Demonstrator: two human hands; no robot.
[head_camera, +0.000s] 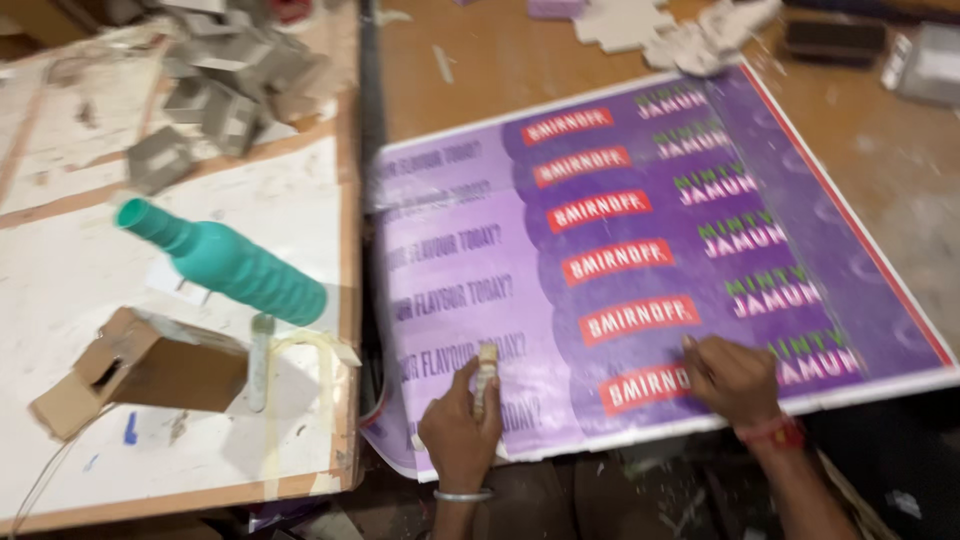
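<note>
Head view blurred, left hand (460, 428) gripping indistinct tool (486, 375), purple sheet (640, 250)

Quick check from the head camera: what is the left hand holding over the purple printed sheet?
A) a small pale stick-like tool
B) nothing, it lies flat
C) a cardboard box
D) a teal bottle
A: the left hand is closed around a small pale stick-like tool standing up over the purple printed sheet, while the right hand presses flat on the sheet; the teal bottle lies apart on the white board.
</note>
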